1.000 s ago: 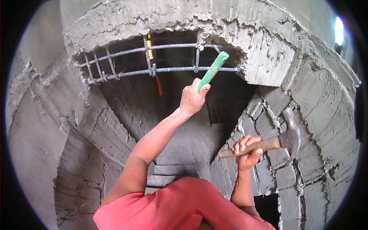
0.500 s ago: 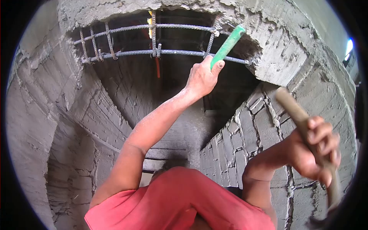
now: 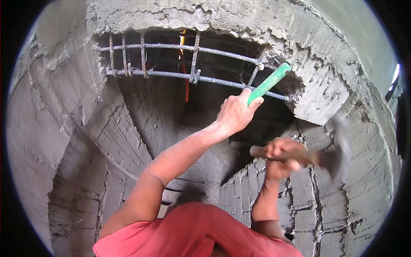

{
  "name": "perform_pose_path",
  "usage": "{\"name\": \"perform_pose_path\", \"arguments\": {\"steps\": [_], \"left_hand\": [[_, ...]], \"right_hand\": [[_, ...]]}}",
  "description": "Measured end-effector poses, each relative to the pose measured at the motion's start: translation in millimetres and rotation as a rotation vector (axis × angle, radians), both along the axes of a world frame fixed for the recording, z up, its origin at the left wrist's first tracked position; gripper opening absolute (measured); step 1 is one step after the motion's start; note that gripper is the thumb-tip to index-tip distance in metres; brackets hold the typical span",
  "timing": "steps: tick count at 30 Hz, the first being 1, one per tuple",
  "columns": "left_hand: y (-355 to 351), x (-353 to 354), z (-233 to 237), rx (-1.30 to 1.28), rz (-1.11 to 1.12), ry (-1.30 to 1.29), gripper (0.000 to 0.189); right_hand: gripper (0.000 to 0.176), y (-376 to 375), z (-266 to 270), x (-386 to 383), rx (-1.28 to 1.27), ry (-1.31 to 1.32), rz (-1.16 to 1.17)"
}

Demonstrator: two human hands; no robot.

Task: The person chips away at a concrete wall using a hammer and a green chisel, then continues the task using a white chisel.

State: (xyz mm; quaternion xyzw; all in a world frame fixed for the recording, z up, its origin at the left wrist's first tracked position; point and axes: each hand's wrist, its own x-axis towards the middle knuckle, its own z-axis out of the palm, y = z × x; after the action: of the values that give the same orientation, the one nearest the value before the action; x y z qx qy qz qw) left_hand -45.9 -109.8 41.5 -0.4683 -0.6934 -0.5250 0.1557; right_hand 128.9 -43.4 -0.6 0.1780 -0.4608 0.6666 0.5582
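Observation:
My left hand (image 3: 236, 112) is wrapped round a green-sleeved chisel (image 3: 270, 82), thumb along its side. The chisel slants up to the right, its far end near the broken concrete edge (image 3: 306, 92); whether it touches is hard to tell. Below and to the right, my right hand (image 3: 283, 155) grips the wooden handle of a hammer (image 3: 312, 158). The hammer's head is smeared by motion and points right, apart from the chisel. Exposed steel rebar (image 3: 214, 81) runs across the opening behind the chisel.
Rough concrete (image 3: 192, 17) overhangs the opening. A block wall (image 3: 312, 201) with raised mortar joints stands right, and grey plastered concrete (image 3: 47, 111) is at left. An orange strip (image 3: 186, 85) hangs behind the bars. Dark space lies beneath the rebar.
My right hand has swung the hammer from the lower right up and inward, its head now to the right. The view has shifted, so chisel and rebar appear lower; my left hand keeps its grip.

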Motion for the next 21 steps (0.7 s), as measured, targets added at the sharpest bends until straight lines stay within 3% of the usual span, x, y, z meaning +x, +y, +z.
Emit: {"name": "perform_pose_path", "arguments": {"steps": [2, 4, 5, 6, 7, 8, 9, 10, 12, 14, 15, 16, 18, 21], "left_hand": [[1, 2, -1, -0.018, 0.009, 0.007, 0.044], [1, 8, 3, 0.023, -0.029, -0.043, 0.043], [1, 9, 3, 0.032, -0.028, -0.038, 0.043], [2, 10, 4, 0.024, -0.027, -0.048, 0.043], [2, 10, 3, 0.045, -0.036, -0.041, 0.043], [4, 10, 3, 0.071, -0.040, -0.033, 0.042], [7, 10, 0, 0.053, -0.019, -0.055, 0.041], [5, 10, 1, 0.013, -0.001, -0.049, 0.040], [3, 6, 0, 0.011, 0.054, -0.015, 0.041], [0, 7, -1, -0.028, 0.052, -0.041, 0.042], [-2, 7, 3, -0.055, 0.051, -0.049, 0.043], [-3, 8, 4, -0.060, 0.055, -0.053, 0.043], [-4, 9, 7, -0.092, 0.081, -0.046, 0.044], [-8, 16, 12, -0.116, 0.094, -0.067, 0.044]], "right_hand": [[0.066, -26, 50, 18, 0.332, 0.198, -0.190], [0.068, -29, 76, 28, 0.460, 0.388, -0.280], [0.067, -22, 76, 21, 0.446, 0.447, -0.281], [0.063, 0, 62, 6, 0.497, 0.417, -0.117], [0.054, 22, 40, -7, 0.356, 0.075, -0.138], [0.049, 27, 14, -31, 0.348, -0.416, -0.559], [0.047, 28, 25, -38, 0.107, -0.638, -0.259], [0.048, 29, 17, -39, 0.130, -0.574, -0.321], [0.046, 19, 14, -17, 0.023, -0.443, -0.167], [0.049, 17, 29, 4, 0.076, -0.098, -0.003], [0.051, 19, 44, 24, 0.055, 0.101, 0.234], [0.060, 25, 64, 40, 0.329, 0.171, 0.150], [0.073, 6, 103, 70, 0.475, 0.310, -0.302], [0.079, 19, 118, 77, 0.552, 0.578, -0.321]]}}
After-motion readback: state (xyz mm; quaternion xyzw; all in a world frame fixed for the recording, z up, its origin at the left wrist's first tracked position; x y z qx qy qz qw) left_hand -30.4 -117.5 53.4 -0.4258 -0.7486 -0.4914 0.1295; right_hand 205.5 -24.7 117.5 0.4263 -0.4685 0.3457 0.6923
